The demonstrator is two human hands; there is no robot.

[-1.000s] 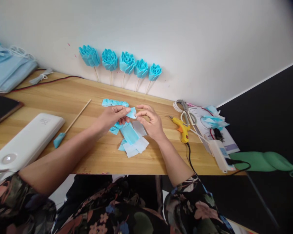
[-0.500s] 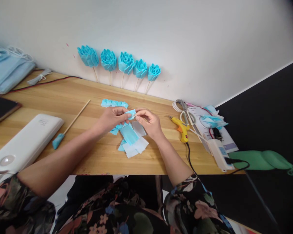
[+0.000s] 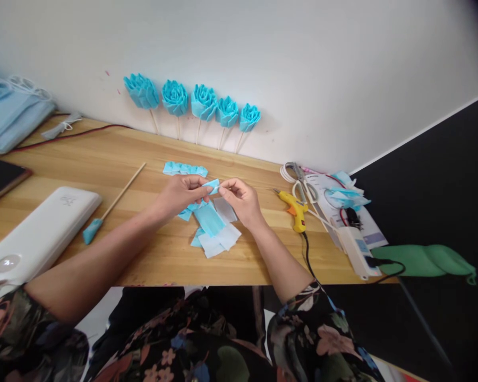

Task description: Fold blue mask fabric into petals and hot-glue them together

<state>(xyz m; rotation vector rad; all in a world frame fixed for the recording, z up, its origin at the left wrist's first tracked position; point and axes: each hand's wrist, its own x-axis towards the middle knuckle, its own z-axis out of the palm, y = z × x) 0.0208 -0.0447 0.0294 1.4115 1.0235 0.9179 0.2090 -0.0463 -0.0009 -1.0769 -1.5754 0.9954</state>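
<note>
My left hand (image 3: pixel 180 193) and my right hand (image 3: pixel 241 200) meet over the wooden table (image 3: pixel 143 254), both pinching one small blue fabric piece (image 3: pixel 212 185) between thumb and fingers. Just below the hands lies a loose pile of blue and white fabric pieces (image 3: pixel 215 229). A pleated blue strip (image 3: pixel 184 169) lies just beyond the left hand. A wooden stick with a blue wrapped tip (image 3: pixel 112 205) rests to the left.
Several blue fabric roses on sticks (image 3: pixel 191 101) lean against the white wall. A yellow glue gun (image 3: pixel 294 209), scissors (image 3: pixel 301 184), a white power strip (image 3: pixel 357 251) and scraps sit right. A white flat device (image 3: pixel 35 233), a phone (image 3: pixel 0 178) and stacked blue masks (image 3: pixel 11 114) sit left.
Both hands have drawn closer together on the blue piece, and the piece now looks narrower, folded between the fingertips. The view has drifted slightly.
</note>
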